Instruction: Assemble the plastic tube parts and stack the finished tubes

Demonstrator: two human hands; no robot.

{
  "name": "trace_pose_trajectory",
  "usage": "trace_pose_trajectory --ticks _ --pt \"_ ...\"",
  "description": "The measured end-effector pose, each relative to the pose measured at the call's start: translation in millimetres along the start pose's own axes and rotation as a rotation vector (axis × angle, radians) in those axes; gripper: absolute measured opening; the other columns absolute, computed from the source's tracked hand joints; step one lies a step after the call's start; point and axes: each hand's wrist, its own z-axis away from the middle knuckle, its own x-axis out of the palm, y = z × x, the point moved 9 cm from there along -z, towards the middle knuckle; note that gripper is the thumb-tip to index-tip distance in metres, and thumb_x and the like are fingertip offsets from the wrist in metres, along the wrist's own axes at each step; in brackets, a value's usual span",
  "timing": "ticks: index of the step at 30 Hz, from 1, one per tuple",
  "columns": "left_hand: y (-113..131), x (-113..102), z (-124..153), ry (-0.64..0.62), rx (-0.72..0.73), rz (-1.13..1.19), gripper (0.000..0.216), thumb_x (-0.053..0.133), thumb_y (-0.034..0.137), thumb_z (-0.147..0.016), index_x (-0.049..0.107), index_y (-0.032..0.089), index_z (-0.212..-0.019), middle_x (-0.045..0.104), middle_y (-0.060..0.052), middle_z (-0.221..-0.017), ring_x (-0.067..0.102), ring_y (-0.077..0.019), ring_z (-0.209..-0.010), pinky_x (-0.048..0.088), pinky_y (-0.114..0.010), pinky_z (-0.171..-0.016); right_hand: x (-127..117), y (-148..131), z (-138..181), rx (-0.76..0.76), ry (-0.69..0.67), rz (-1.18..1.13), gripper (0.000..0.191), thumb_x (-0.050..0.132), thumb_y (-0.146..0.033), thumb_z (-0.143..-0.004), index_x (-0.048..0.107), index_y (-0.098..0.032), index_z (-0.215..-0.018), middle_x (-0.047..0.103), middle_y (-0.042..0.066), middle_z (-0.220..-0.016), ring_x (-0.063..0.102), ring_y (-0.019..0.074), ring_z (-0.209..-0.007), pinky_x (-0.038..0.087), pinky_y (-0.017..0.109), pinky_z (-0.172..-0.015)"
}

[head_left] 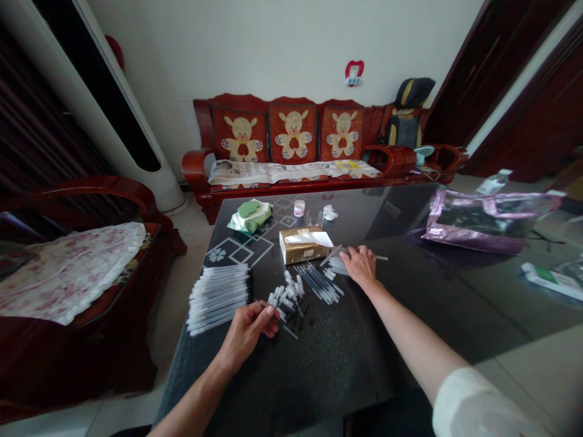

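My left hand (252,328) is closed in a pinch on a thin pen refill (290,332), over the near left part of the dark table. Beside its fingertips lies a heap of small white pen parts (285,295) with black caps (294,318) among them. To its left is a neat row of white translucent pens (218,297) with black ends. My right hand (361,265) reaches forward and rests on loose translucent pen barrels (337,265), its fingers bent and slightly apart; their tips are partly hidden. Between the hands lie several thin dark refills (319,282).
Behind the parts stand a tissue box (306,250), a green wipes pack (250,216), a small jar (299,208) and a crumpled tissue (330,212). A purple clear bag (483,221) lies on the right. A wooden sofa (291,176) borders the far side.
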Motion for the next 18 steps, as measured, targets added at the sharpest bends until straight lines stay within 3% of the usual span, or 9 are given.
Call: trace_pose_trajectory --ticks 5,10,18 --pt "1.9 0.6 -0.8 0.0 0.011 0.005 0.042 0.056 0.05 -0.083 0.066 0.01 -0.079 0.064 -0.006 -0.062 0.059 -0.0137 -0.055 0.049 -0.024 -0.055 -2.7 1.7 5.8 -0.027 0.026 -0.018 0.05 0.032 -0.052 -0.092 0.06 -0.022 -0.121 0.053 0.014 -0.115 0.048 0.0281 -0.104 0.032 0.039 -0.091" --pt "1.1 1.3 -0.7 0.003 0.002 0.01 0.042 0.058 0.051 -0.081 0.067 0.01 -0.078 0.064 -0.006 -0.062 0.06 -0.0145 -0.055 0.048 -0.024 -0.055 -2.0 8.1 -8.3 -0.053 0.003 -0.029 0.048 0.028 -0.041 -0.096 0.051 -0.017 -0.13 0.049 0.014 -0.129 0.045 0.0261 -0.113 0.03 0.035 -0.096" --pt "1.4 1.7 -0.5 -0.003 0.007 -0.021 0.041 0.056 0.049 -0.083 0.066 0.01 -0.08 0.065 -0.006 -0.063 0.06 -0.0144 -0.056 0.049 -0.024 -0.056 8.0 -3.3 -8.5 -0.122 -0.095 -0.026 0.042 0.033 -0.041 -0.094 0.058 -0.02 -0.122 0.059 0.011 -0.117 0.051 0.0241 -0.104 0.034 0.033 -0.091"
